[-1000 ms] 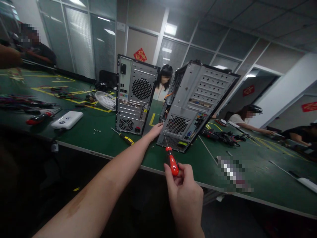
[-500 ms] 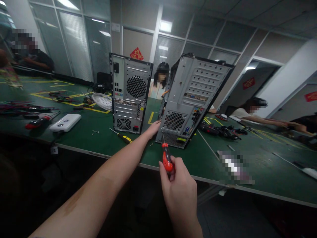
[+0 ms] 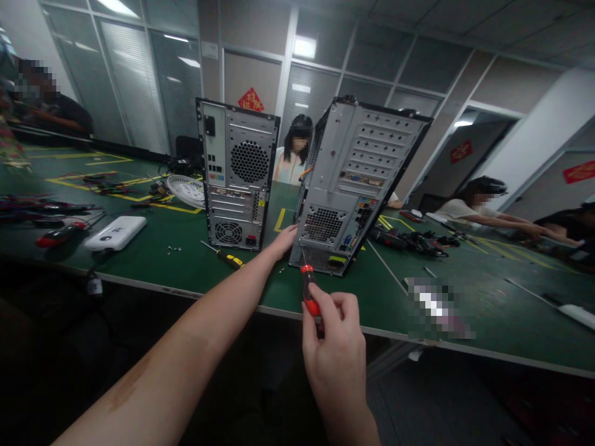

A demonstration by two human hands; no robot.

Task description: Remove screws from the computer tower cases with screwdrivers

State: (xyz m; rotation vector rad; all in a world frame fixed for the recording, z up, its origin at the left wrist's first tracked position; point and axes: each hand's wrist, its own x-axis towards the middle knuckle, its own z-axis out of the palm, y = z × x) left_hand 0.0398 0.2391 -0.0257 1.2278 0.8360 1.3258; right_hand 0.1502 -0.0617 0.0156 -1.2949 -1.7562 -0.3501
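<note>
My right hand [image 3: 335, 331] is closed around the handle of a red and black screwdriver [image 3: 307, 286]. Its shaft points up at the lower back panel of the right computer case [image 3: 351, 186], near the case's lower left edge; whether the tip sits in a screw cannot be made out. My left hand [image 3: 284, 240] lies against the left side of that case, its fingers hidden behind the edge. A second computer case [image 3: 239, 179] stands upright to the left, back panel facing me. Between them and the table edge lie a yellow and black screwdriver [image 3: 229, 257] and small screws [image 3: 174, 249].
On the green table [image 3: 195, 272] at left are a white box [image 3: 116, 233], another red and black screwdriver [image 3: 62, 234], cables and a white basket [image 3: 186, 189]. Black cables [image 3: 418, 243] and a blurred-out flat object [image 3: 434, 306] lie right. Several people sit around the table.
The fingers of my right hand have shifted on the screwdriver handle, the index finger now reaching further along it. My left hand stays by the case. The whole view has moved slightly.
</note>
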